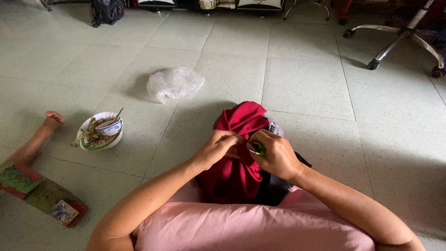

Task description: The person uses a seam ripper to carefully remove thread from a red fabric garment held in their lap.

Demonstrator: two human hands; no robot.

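Item: dark red cloth (237, 139), bunched and draped over a grey and black bundle on the lap of a seated person in pink clothing (241, 227), with a peak of fabric rising above both hands. Left hand (218, 148): closed, fingers pinching a fold of the cloth near its middle. Right hand (276, 155): curled around a small green-handled tool (257, 148), most likely thread snips or a seam ripper; its exact kind cannot be told, since the fingers hide most of it. The two hands meet at one spot on the fabric, almost touching. Step in hand, as judged: close trimming or picking at a seam or thread, with the left hand holding the cloth taut for the tool. The next move would call for a steady pinch and a small, careful stroke of the tip, so that only the thread is caught and not the cloth. Surroundings: pale tiled floor (306, 83); crumpled clear plastic bag (174, 83) lying well ahead of the hands; bowl (100, 132) with food scraps, a smaller bowl and a spoon to the left; another person's bare foot (52, 121) near that bowl; chrome legs of a wheeled chair (399, 39) at upper right.
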